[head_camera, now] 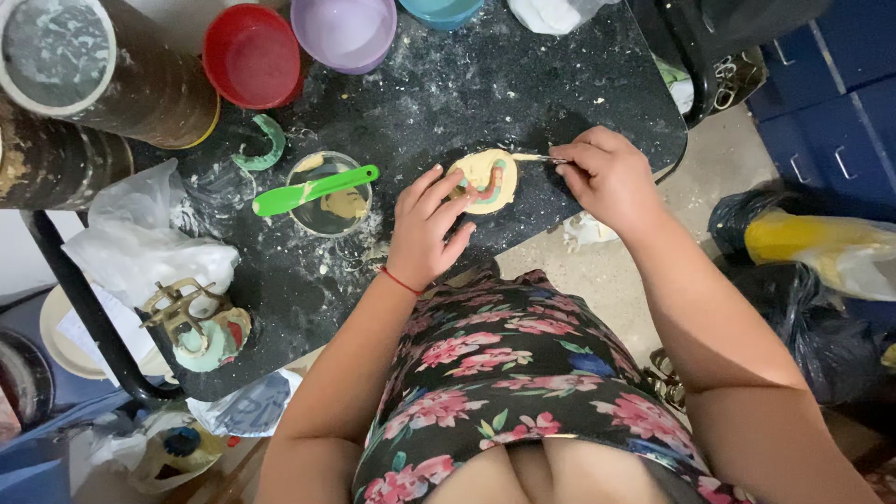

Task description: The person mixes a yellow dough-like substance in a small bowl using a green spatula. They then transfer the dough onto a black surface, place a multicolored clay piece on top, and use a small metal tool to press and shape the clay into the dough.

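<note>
**Steadying the cream disc while I work its edge**

Looking down from my head camera, my left hand [426, 227] rests on the dark speckled table [467, 84], fingers loosely spread, the fingertips touching the left rim of a small round cream-coloured disc [485, 180] with a curved red and green shape set in it. My right hand [607, 177] is curled shut around a thin metal tool [537, 158], pinching it so its tip touches the disc's upper right edge. The disc lies flat near the table's front edge, between both hands.

To the left stands a clear glass cup [329, 196] with a green plastic spatula [313, 189] laid across its rim. Beyond it a green curved piece [263, 147] lies on the table, and red [252, 56] and lilac [343, 31] bowls sit at the far side.
</note>
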